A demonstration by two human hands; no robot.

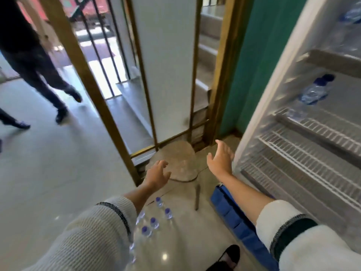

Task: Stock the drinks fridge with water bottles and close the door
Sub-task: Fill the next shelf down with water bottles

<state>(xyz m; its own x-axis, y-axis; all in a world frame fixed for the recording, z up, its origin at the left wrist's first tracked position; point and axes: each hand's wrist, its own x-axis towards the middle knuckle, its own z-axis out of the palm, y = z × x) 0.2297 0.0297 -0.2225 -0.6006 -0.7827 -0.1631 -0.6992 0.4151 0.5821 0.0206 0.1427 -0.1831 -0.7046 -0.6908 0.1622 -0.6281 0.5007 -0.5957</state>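
The white drinks fridge stands open on the right, its wire shelves mostly bare. A blue-capped water bottle lies on a middle shelf, and another bottle shows blurred on the top shelf. On the floor at bottom centre stands a pack of several clear water bottles with purple caps. My left hand hovers above the pack with fingers spread, holding nothing. My right hand is stretched out near the fridge's lower left edge, fingers straight and empty.
A blue crate lies on the floor in front of the fridge. A small round stool stands just beyond my hands. Gold-framed glass partitions and stairs are behind it. A person's legs walk past at upper left.
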